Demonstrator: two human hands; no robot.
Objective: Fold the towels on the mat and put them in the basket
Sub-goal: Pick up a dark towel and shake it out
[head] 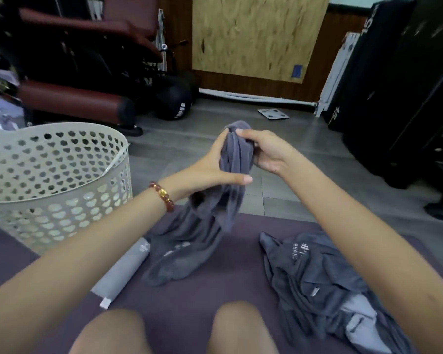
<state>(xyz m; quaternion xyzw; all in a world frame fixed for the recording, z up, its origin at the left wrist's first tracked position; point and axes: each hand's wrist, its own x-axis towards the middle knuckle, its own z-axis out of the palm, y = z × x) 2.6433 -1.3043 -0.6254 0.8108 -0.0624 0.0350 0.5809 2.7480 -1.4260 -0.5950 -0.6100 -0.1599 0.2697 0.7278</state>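
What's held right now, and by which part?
A grey towel, bunched: left grip and right grip both clasp its gathered upper end; the lower end trails on the mat.

The left edge cuts off the basket [62,159]. My right forearm [343,213] covers part of the crumpled towel pile [317,277], which runs off the bottom edge. Fingertips of the right grip [266,152] vanish behind the held towel [230,175]. I can't read the pile's print.
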